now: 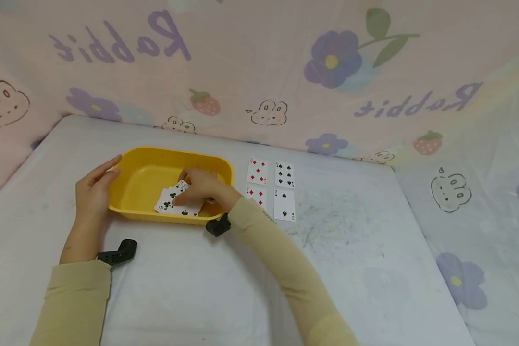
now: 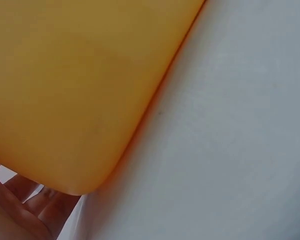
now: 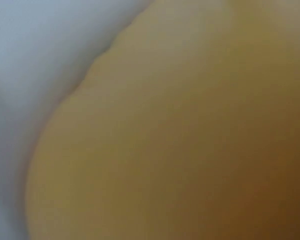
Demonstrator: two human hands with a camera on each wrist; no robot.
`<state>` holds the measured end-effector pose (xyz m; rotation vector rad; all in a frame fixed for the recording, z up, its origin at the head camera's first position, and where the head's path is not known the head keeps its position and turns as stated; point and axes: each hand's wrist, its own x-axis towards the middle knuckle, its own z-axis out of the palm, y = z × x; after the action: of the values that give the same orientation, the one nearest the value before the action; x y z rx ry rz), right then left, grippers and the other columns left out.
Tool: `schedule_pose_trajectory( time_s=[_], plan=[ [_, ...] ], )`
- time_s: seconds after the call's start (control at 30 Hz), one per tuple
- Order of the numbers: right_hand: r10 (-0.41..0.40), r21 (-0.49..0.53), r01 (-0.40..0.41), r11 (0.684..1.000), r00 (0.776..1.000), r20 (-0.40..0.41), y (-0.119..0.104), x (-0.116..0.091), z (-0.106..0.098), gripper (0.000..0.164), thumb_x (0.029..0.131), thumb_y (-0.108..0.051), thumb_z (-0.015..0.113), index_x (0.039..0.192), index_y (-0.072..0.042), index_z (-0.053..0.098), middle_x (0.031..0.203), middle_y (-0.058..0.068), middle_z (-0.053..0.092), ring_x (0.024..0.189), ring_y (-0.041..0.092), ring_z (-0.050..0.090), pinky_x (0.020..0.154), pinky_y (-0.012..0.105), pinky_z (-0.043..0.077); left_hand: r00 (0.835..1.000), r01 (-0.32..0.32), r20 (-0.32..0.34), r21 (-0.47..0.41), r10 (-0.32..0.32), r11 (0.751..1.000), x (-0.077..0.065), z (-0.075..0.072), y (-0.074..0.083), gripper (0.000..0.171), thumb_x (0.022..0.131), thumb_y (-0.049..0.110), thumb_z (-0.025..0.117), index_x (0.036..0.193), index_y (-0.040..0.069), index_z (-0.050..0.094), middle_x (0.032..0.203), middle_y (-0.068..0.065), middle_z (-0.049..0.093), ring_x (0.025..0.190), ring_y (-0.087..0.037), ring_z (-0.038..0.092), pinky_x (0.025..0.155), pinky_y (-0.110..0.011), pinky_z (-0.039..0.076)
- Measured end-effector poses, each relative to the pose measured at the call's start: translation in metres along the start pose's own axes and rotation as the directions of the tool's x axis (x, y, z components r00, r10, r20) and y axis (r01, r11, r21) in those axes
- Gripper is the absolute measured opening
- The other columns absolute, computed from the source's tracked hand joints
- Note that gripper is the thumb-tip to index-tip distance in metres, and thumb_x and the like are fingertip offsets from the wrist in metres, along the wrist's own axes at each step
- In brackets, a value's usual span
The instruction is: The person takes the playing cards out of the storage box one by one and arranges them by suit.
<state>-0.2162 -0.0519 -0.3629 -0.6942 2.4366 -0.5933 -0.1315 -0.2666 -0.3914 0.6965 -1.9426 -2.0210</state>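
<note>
A yellow plastic basin [image 1: 134,154] stands on the table. My left hand [image 1: 94,190] grips its left end, fingertips and thumb at the rim; in the left wrist view some of its fingers [image 2: 50,207] show beside the basin's corner. Inside, my right hand [image 1: 201,185] reaches over the front wall and pinches at a loose pile of playing cards [image 1: 167,199], thumb on the face of a club card. The hand hides part of the pile. A blurred yellow surface [image 3: 165,150] fills most of the right wrist view.
Right of the basin lie face-up cards in two rows: five of diamonds [image 1: 257,171], six of spades [image 1: 284,174], seven of diamonds [image 1: 256,194] and two of spades [image 1: 284,204]. The right forearm partly covers the seven. A printed cloth [image 1: 242,62] hangs behind the white table [image 1: 341,269].
</note>
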Motion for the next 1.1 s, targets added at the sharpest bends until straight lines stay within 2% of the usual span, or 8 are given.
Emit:
schedule_pose_trajectory(
  time_s=[0.1, 0.33, 0.47, 0.57, 0.73, 0.8, 0.97, 1.1],
  plan=[
    [-0.017, 0.072, 0.017, 0.997, 1.0, -0.003, 0.002, -0.002, -0.003, 0.048, 0.079, -0.042, 0.076, 0.114, -0.022, 0.051, 0.108, -0.003, 0.055, 0.094, 0.013, 0.051, 0.073, 0.021, 0.044, 1.0, -0.014, 0.004, 0.024, 0.014, 1.0, 0.0, 0.0, 0.0, 0.034, 0.095, 0.031, 0.06, 0.128, 0.028, 0.063, 0.127, 0.022, 0.06, 0.126, -0.004, 0.041, 0.098, -0.002, 0.033],
    [-0.04, 0.017, 0.04, 0.999, 0.999, 0.0, -0.008, -0.01, -0.003, 0.058, 0.078, -0.048, 0.075, 0.115, -0.016, 0.044, 0.097, -0.003, 0.056, 0.09, 0.011, 0.052, 0.072, 0.018, 0.043, 1.0, -0.015, 0.008, 0.036, 0.014, 0.999, 0.0, -0.001, 0.003, 0.034, 0.095, 0.032, 0.058, 0.129, 0.028, 0.062, 0.132, 0.02, 0.057, 0.129, -0.004, 0.04, 0.1, -0.003, 0.032],
    [-0.044, -0.083, 0.045, 0.996, 0.999, 0.01, -0.02, -0.012, 0.0, 0.072, 0.073, -0.058, 0.074, 0.119, -0.014, 0.042, 0.094, -0.006, 0.058, 0.091, 0.009, 0.053, 0.086, 0.021, 0.039, 1.0, -0.015, 0.0, 0.065, 0.015, 0.998, 0.001, -0.001, 0.003, 0.034, 0.096, 0.032, 0.057, 0.13, 0.029, 0.061, 0.132, 0.021, 0.057, 0.128, -0.004, 0.04, 0.099, -0.002, 0.033],
    [-0.019, -0.111, 0.019, 0.994, 1.0, 0.001, -0.027, -0.013, 0.002, 0.075, 0.071, -0.064, 0.073, 0.118, -0.014, 0.043, 0.093, -0.007, 0.059, 0.09, 0.009, 0.054, 0.088, 0.023, 0.039, 1.0, -0.006, -0.004, 0.061, 0.006, 0.998, 0.001, -0.001, 0.003, 0.034, 0.096, 0.031, 0.057, 0.13, 0.028, 0.061, 0.131, 0.021, 0.057, 0.127, -0.003, 0.041, 0.099, -0.003, 0.033],
    [0.065, -0.102, -0.07, 0.992, 0.996, -0.054, -0.032, -0.011, 0.004, 0.068, 0.072, -0.069, 0.068, 0.108, -0.013, 0.051, 0.088, -0.003, 0.056, 0.081, 0.012, 0.053, 0.065, 0.02, 0.043, 1.0, 0.007, -0.016, 0.09, -0.006, 0.996, 0.002, -0.001, 0.002, 0.035, 0.097, 0.031, 0.055, 0.131, 0.028, 0.06, 0.134, 0.021, 0.056, 0.128, -0.002, 0.041, 0.102, -0.005, 0.033],
    [0.072, -0.094, -0.079, 0.992, 0.994, -0.082, -0.031, -0.01, 0.005, 0.058, 0.077, -0.061, 0.069, 0.103, -0.012, 0.056, 0.086, -0.003, 0.055, 0.077, 0.012, 0.052, 0.063, 0.02, 0.043, 1.0, 0.005, -0.02, 0.1, -0.003, 0.995, 0.001, 0.0, 0.001, 0.035, 0.097, 0.031, 0.055, 0.131, 0.028, 0.059, 0.134, 0.02, 0.055, 0.128, -0.002, 0.041, 0.104, -0.006, 0.032],
    [0.019, -0.173, -0.041, 0.984, 0.992, -0.126, -0.028, -0.006, 0.009, 0.019, 0.086, -0.029, 0.07, 0.096, -0.014, 0.066, 0.089, -0.005, 0.059, 0.087, 0.01, 0.051, 0.08, 0.025, 0.035, 1.0, 0.0, -0.006, 0.08, 0.001, 0.997, 0.0, -0.001, 0.001, 0.035, 0.097, 0.032, 0.055, 0.131, 0.029, 0.06, 0.136, 0.018, 0.054, 0.129, -0.003, 0.041, 0.103, -0.006, 0.032],
    [-0.032, -0.246, 0.002, 0.969, 0.993, -0.116, -0.027, -0.006, 0.013, 0.025, 0.084, -0.024, 0.072, 0.109, -0.022, 0.067, 0.108, -0.008, 0.057, 0.108, 0.01, 0.046, 0.089, 0.031, 0.029, 1.0, 0.001, 0.008, 0.05, -0.001, 0.999, 0.0, -0.001, 0.001, 0.034, 0.096, 0.033, 0.056, 0.13, 0.029, 0.06, 0.137, 0.018, 0.054, 0.128, -0.004, 0.041, 0.101, -0.004, 0.033]
  ],
)
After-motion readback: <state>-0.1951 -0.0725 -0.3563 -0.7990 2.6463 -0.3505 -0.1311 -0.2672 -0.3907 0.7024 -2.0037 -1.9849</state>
